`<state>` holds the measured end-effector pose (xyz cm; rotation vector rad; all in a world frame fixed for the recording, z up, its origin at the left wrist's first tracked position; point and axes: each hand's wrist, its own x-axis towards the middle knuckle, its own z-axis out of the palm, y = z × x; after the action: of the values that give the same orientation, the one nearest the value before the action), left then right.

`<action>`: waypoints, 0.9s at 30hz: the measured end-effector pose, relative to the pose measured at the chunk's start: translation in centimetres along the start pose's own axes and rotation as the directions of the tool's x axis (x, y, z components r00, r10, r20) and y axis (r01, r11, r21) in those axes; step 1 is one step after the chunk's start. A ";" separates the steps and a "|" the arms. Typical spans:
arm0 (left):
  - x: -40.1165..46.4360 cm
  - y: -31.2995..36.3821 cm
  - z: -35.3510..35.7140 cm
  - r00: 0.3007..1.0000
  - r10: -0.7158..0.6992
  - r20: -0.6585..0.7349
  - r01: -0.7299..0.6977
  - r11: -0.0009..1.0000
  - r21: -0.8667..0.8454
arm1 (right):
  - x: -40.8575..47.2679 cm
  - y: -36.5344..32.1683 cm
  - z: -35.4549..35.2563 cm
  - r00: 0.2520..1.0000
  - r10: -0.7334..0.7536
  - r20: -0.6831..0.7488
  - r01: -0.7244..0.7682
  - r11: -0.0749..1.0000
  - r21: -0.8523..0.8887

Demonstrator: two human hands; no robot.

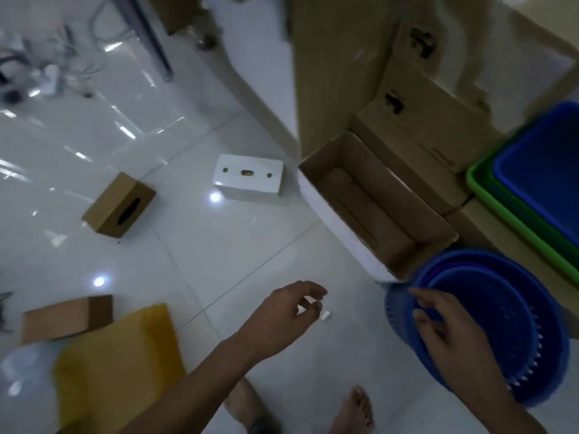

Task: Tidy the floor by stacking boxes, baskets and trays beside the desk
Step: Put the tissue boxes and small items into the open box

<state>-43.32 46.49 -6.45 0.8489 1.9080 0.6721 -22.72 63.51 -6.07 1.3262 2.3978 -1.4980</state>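
my right hand (445, 327) hovers over the near rim of the blue round baskets (488, 324), fingers loosely spread and holding nothing; i can't tell whether they touch the rim. those baskets look nested, sitting on the floor beside the open cardboard box (376, 214) and the blue and green trays (532, 189), all close against the wooden desk side (332, 73). my left hand (288, 311) hangs out over the white tile floor (250, 261), fingers relaxed and slightly curled, empty.

the pile by the desk seems well begun, but loose pieces lie out on the floor: a white box (247, 177), a brown tissue-style box (119, 205), another brown box (65, 317) and a yellow flat thing (119, 364) near my feet. i reckon the white box should come next, as it is nearest the stack. to do it well i'd take it by both long sides, carry it level, and set it squarely on the cardboard pile so nothing leans.
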 end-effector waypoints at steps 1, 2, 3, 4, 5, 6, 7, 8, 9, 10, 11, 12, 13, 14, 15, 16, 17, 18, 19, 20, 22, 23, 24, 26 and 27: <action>-1.4 -0.8 -1.4 0.999 -0.003 -0.034 0.003 1.000 -0.006 | 0.4 -2.1 1.3 0.998 -0.038 0.048 0.039 0.999 -0.015; -2.8 -1.7 -2.8 0.998 -0.008 -0.069 0.007 1.000 -0.016 | 0.7 -4.2 2.7 0.993 -0.081 0.087 0.084 0.996 -0.026; -4.3 -2.6 -4.2 0.995 -0.016 -0.103 0.013 0.999 -0.029 | 0.9 -6.3 4.2 0.985 -0.121 0.124 0.125 0.992 -0.026; -5.8 -3.5 -5.5 0.990 -0.026 -0.139 0.020 0.999 -0.045 | 1.0 -8.3 5.7 0.975 -0.153 0.163 0.158 0.987 -0.019; -7.4 -4.4 -6.8 0.983 -0.040 -0.177 0.029 0.998 -0.062 | 1.0 -10.2 7.2 0.963 -0.179 0.201 0.186 0.983 -0.014; -9.0 -5.5 -8.0 0.974 -0.060 -0.217 0.042 0.995 -0.086 | 1.1 -12.0 8.9 0.949 -0.204 0.242 0.215 0.977 -0.019; -10.7 -6.7 -9.1 0.964 -0.085 -0.252 0.058 0.992 -0.112 | 1.1 -13.7 10.7 0.932 -0.227 0.283 0.245 0.969 -0.031; -12.4 -7.9 -10.1 0.954 -0.113 -0.279 0.075 0.987 -0.142 | 1.0 -15.3 12.4 0.914 -0.247 0.322 0.276 0.960 -0.047; -14.1 -9.2 -11.1 0.942 -0.142 -0.305 0.092 0.980 -0.175 | 0.9 -16.9 14.2 0.893 -0.262 0.365 0.304 0.951 -0.062; -15.9 -10.7 -11.9 0.927 -0.178 -0.332 0.110 0.971 -0.214 | 0.9 -18.4 16.0 0.869 -0.270 0.415 0.329 0.941 -0.077; -17.5 -12.1 -12.6 0.910 -0.214 -0.356 0.126 0.959 -0.256 | 0.7 -19.8 17.8 0.842 -0.275 0.464 0.355 0.930 -0.093; -19.2 -13.7 -13.1 0.892 -0.252 -0.375 0.142 0.944 -0.297 | 0.5 -21.3 19.5 0.815 -0.280 0.507 0.382 0.918 -0.107; -20.9 -15.3 -13.4 0.876 -0.288 -0.388 0.156 0.929 -0.337 | 0.4 -22.6 21.3 0.791 -0.283 0.542 0.407 0.905 -0.122; -22.5 -17.0 -13.5 0.861 -0.325 -0.391 0.174 0.911 -0.375 | 0.2 -23.8 23.0 0.769 -0.282 0.574 0.428 0.894 -0.135; -24.2 -18.4 -13.6 0.848 -0.359 -0.390 0.190 0.892 -0.410 | 0.0 -24.8 24.6 0.748 -0.278 0.603 0.446 0.883 -0.147; -25.7 -19.9 -13.5 0.835 -0.391 -0.388 0.205 0.874 -0.441 | -0.3 -25.8 26.2 0.725 -0.272 0.633 0.466 0.870 -0.160; -27.3 -21.3 -13.4 0.820 -0.422 -0.387 0.216 0.854 -0.473 | -0.6 -26.8 27.8 0.698 -0.270 0.664 0.491 0.854 -0.169; -28.8 -22.4 -13.3 0.804 -0.454 -0.385 0.228 0.832 -0.505 | -0.8 -27.7 29.3 0.668 -0.271 0.693 0.523 0.834 -0.178; -30.3 -23.5 -13.2 0.787 -0.482 -0.385 0.238 0.813 -0.531 | -1.0 -28.7 30.7 0.637 -0.272 0.722 0.555 0.811 -0.184; -31.7 -24.5 -13.2 0.771 -0.506 -0.386 0.246 0.796 -0.553 | -1.3 -29.7 32.1 0.608 -0.269 0.747 0.583 0.790 -0.189; -34.1 -26.0 -13.2 0.735 -0.553 -0.393 0.254 0.761 -0.597 | -1.9 -31.7 34.5 0.556 -0.261 0.789 0.624 0.758 -0.190; -35.1 -26.6 -13.3 0.713 -0.577 -0.398 0.258 0.744 -0.616 | -2.2 -32.6 35.5 0.535 -0.257 0.805 0.643 0.741 -0.191; -36.0 -27.2 -13.3 0.692 -0.600 -0.402 0.259 0.726 -0.637 | -2.4 -33.6 36.4 0.516 -0.251 0.819 0.659 0.727 -0.193; -37.4 -28.2 -13.6 0.654 -0.635 -0.410 0.252 0.694 -0.674 | -2.6 -35.5 38.0 0.485 -0.241 0.841 0.682 0.706 -0.191; -37.8 -28.5 -13.9 0.640 -0.649 -0.412 0.246 0.681 -0.690 | -2.7 -36.4 38.7 0.471 -0.236 0.850 0.690 0.699 -0.188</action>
<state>-50.75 -2.12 -1.79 -0.3640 2.1723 1.2214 -60.31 26.42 0.69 -0.2101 2.2934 -0.9835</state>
